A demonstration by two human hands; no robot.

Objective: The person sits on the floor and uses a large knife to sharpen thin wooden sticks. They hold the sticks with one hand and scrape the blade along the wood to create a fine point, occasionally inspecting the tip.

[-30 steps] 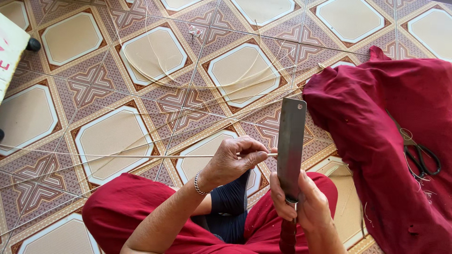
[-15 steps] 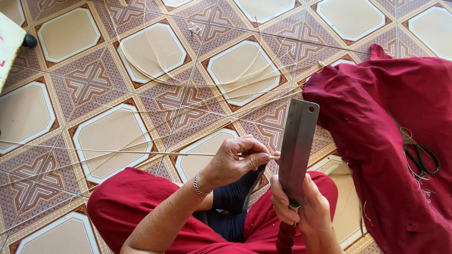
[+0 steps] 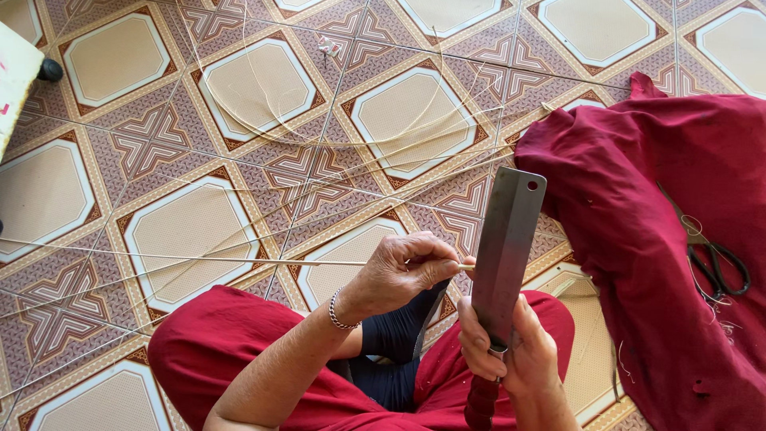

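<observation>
My right hand [image 3: 511,351] is closed around the handle of the cleaver [image 3: 504,251], blade standing upright over my lap. My left hand [image 3: 403,271] pinches the end of a thin strip [image 3: 199,258] right against the blade's edge; the strip runs off to my left over the floor [image 3: 175,227]. My fingertips [image 3: 447,267] sit so near the edge that a slip could cut them, and a tilt of the blade could snap the strip. Farther off, loose strips [image 3: 335,136] curl on the tiles and scissors [image 3: 718,263] lie on a red cloth [image 3: 638,207].
</observation>
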